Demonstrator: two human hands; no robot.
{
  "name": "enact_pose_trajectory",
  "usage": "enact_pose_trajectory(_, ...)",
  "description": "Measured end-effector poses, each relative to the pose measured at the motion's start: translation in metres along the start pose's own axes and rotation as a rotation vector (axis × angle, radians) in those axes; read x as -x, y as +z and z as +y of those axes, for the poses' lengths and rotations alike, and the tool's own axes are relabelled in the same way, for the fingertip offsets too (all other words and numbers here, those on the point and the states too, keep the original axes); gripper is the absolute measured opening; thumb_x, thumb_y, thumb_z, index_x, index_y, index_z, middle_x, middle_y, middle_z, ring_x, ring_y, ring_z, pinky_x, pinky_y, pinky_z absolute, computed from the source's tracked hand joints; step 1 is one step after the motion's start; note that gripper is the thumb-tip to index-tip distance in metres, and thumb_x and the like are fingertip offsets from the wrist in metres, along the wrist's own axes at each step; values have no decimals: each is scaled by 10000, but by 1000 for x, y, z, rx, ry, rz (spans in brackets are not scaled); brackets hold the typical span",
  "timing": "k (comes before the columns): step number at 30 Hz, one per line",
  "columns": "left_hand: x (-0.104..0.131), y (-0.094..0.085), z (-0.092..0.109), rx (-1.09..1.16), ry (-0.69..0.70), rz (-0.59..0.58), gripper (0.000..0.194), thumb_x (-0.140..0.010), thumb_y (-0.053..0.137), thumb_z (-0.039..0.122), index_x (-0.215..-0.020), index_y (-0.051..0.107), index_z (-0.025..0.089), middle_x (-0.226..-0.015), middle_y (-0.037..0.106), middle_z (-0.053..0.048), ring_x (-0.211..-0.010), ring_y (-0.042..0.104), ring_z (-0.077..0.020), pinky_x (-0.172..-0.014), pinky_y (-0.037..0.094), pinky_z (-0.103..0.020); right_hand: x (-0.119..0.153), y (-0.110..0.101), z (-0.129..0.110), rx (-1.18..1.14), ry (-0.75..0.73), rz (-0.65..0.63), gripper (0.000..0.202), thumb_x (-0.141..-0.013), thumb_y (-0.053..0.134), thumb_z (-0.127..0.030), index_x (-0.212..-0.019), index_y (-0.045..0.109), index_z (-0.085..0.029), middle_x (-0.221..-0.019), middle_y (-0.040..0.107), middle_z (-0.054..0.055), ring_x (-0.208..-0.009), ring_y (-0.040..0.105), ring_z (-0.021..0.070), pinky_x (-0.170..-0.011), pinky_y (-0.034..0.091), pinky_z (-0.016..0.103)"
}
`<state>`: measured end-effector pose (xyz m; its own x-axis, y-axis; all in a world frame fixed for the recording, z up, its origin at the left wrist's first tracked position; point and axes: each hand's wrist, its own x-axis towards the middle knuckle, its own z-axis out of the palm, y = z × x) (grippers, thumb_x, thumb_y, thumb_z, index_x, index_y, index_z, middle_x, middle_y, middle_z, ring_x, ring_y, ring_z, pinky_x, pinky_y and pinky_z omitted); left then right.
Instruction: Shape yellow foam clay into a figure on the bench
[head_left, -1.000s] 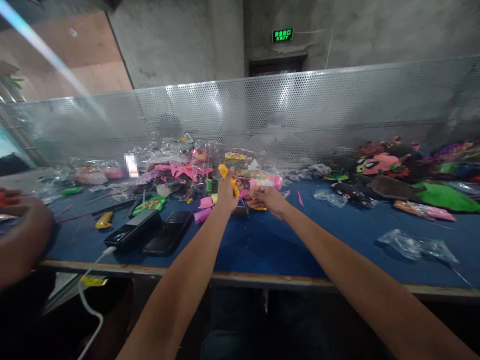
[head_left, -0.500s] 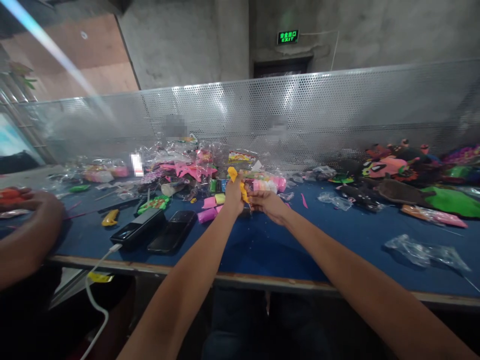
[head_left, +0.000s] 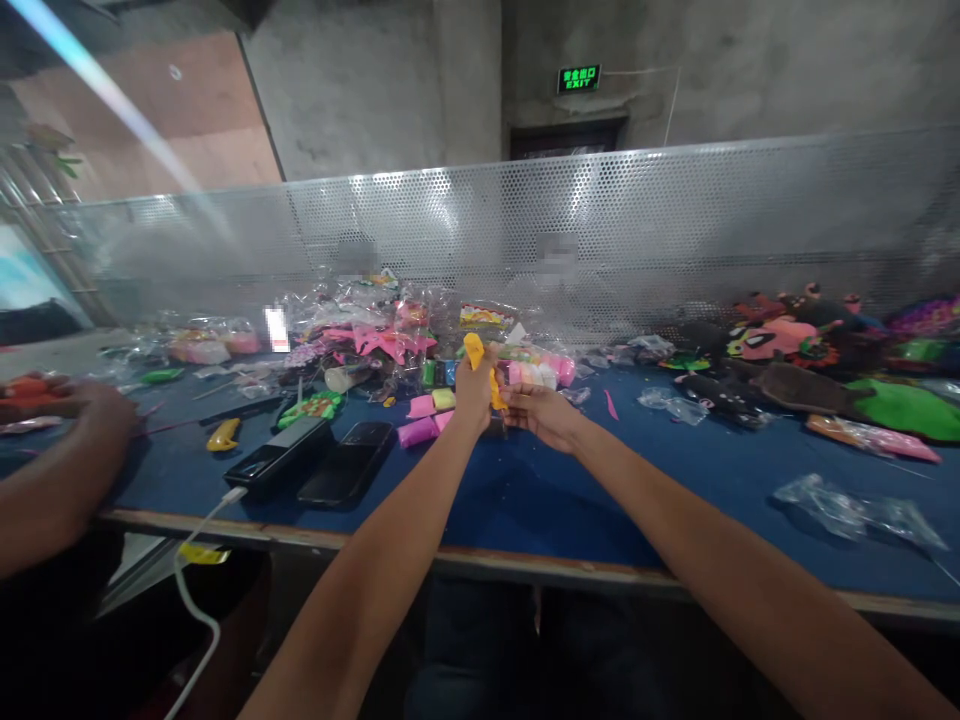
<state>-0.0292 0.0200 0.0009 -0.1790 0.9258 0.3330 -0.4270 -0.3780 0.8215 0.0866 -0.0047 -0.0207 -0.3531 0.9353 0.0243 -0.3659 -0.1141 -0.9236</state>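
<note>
My left hand (head_left: 474, 392) is closed around a soft-looking yellow piece (head_left: 473, 348), perhaps modelling clay; one end sticks up above the fingers and more shows on the palm's right side. Close by on the right, my right hand (head_left: 541, 412) has its fingertips bent together against the lower part of the yellow piece. Whether anything else is between those fingertips is too small to see. Just left of my hands lie pink, purple and pale yellow packets (head_left: 424, 425). Behind them are pink and white packets (head_left: 541, 372) in clear wrap.
A black phone (head_left: 349, 462) and a power bank (head_left: 277, 455) with a white cable lie left. A co-worker's arm (head_left: 67, 470) rests at the far left. Clear wrappers (head_left: 855, 508) and dark, green and pink figures (head_left: 780, 345) lie right. A perforated metal screen (head_left: 637, 220) closes the back.
My hands stay together at the yellow piece, with only a slight shift of the fingers. The whole view has moved a little; the things on the table lie as before.
</note>
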Motion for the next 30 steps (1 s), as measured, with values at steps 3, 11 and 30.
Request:
enact_pose_trajectory(3, 1, 1, 1, 22, 26, -12, 558, -625, 825, 612, -764, 474, 201, -513, 474, 88, -413, 428, -52, -417, 336, -187, 1, 1, -2, -27, 18, 8, 92, -913, 661, -153, -823, 678, -156, -686, 715, 31, -572, 656, 98, -637, 587, 212)
enact_pose_trajectory(11, -1, 0, 3, 55, 39, 8, 570, -602, 846, 605, -798, 489, 205, -526, 469, 87, -411, 431, -54, -408, 336, -187, 5, -2, -8, -46, 40, -11, 212, -907, 544, -2, -896, 713, -130, -812, 766, 69, -664, 694, 104, -779, 609, 233)
enact_pose_trajectory(30, 7, 3, 2, -119, 131, -90, 512, -699, 776, 631, -845, 525, 209, -547, 502, 56, -458, 434, -76, -461, 319, -211, 8, 3, -7, 68, 46, -34, 161, -862, 756, -252, -777, 681, -138, -704, 703, 42, -569, 606, 103, -677, 621, 275)
